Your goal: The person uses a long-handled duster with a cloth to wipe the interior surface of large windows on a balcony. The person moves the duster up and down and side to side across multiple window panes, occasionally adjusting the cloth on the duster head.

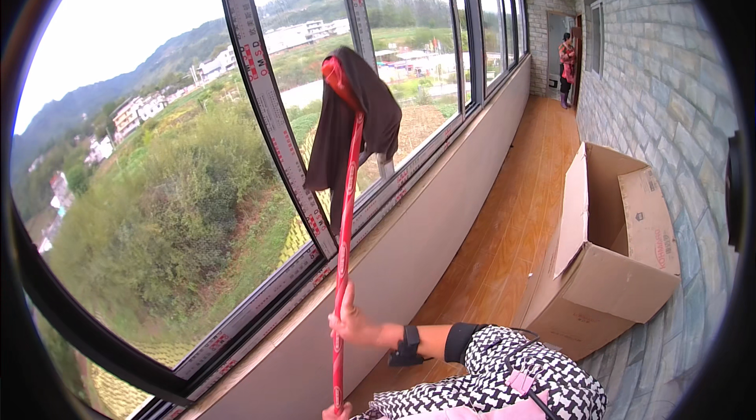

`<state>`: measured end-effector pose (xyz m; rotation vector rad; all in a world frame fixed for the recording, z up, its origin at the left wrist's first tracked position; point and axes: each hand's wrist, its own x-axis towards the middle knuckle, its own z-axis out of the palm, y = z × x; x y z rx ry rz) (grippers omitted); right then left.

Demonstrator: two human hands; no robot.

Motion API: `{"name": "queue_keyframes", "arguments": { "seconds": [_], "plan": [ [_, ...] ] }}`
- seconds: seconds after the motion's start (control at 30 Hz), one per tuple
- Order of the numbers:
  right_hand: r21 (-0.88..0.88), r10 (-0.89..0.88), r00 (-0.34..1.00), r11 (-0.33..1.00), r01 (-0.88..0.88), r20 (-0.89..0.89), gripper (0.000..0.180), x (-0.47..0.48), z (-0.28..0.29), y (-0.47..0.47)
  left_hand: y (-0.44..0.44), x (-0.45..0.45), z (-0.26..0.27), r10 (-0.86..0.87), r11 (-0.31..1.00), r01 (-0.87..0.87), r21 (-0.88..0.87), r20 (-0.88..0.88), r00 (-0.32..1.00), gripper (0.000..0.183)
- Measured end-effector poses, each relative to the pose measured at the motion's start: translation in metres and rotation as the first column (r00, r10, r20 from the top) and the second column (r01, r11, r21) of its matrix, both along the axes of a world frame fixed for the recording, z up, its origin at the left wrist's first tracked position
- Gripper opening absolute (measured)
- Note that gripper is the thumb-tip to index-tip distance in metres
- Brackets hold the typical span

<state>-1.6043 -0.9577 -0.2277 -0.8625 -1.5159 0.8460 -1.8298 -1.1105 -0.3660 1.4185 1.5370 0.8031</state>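
Observation:
My right hand point(356, 325) is closed around a long red pole point(348, 213), with its thumb along the shaft. Lower down, my left hand point(336, 412) grips the pole near its bottom end, partly cut off by the picture's edge. The pole stands nearly upright. Over its red head point(339, 80) hangs a dark cloth point(378, 107), its loose ends drooping in front of the sliding window's frame point(269, 89) and glass. Whether the cloth touches the pane, I cannot tell. A dark strap device sits on my right wrist.
Windows line the left above a low wall point(413, 231) with a sill. An open cardboard box point(608, 290) stands at right by the stone-tiled wall point(679, 95). Wooden flooring point(508, 213) runs to a doorway, where another person point(566, 68) stands.

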Motion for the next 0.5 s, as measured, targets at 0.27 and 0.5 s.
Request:
{"name": "queue_keyframes", "arguments": {
  "seconds": [0.27, 0.5],
  "plan": [
    [0.111, -0.531, 0.808, 0.846, 0.521, 0.254, 0.1, 0.227, 0.206, 0.19, 0.195, 0.209, 0.183, -0.227, 0.967, 0.191, 0.168, 0.229, 0.947, 0.03],
    [0.324, -0.533, 0.816, 0.831, 0.453, 0.224, 0.099, 0.275, 0.366, 0.185, 0.24, 0.294, 0.287, -0.341, 0.939, 0.271, 0.211, 0.48, 0.808, 0.032]
  ]
}}
